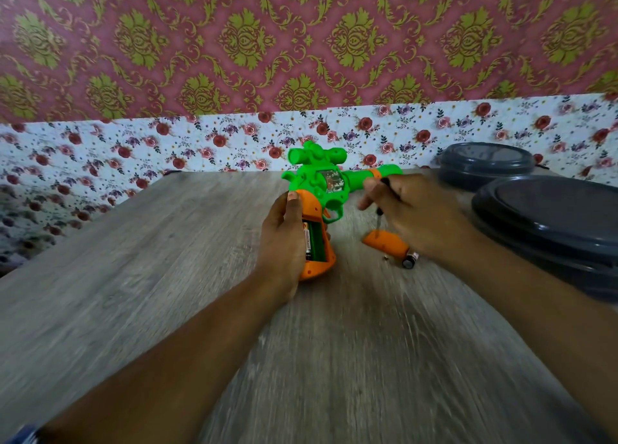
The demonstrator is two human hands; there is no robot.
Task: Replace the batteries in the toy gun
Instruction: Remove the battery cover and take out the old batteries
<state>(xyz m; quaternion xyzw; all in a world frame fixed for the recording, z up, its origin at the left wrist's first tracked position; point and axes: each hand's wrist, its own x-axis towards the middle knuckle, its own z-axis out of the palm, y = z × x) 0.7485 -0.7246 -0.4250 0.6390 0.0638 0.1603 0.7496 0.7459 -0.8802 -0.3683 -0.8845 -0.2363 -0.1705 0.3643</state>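
Observation:
A green and orange toy gun lies on the wooden table, barrel pointing right. My left hand grips its orange handle, whose battery compartment stands uncovered with one battery visible inside. My right hand holds a small black screwdriver, tip down on the loose orange compartment cover. A loose battery lies just right of the cover, and a tiny screw rests on the table beside it.
Two dark grey round lidded containers stand at the table's right side, one behind the other. A floral-patterned wall runs behind the table's far edge.

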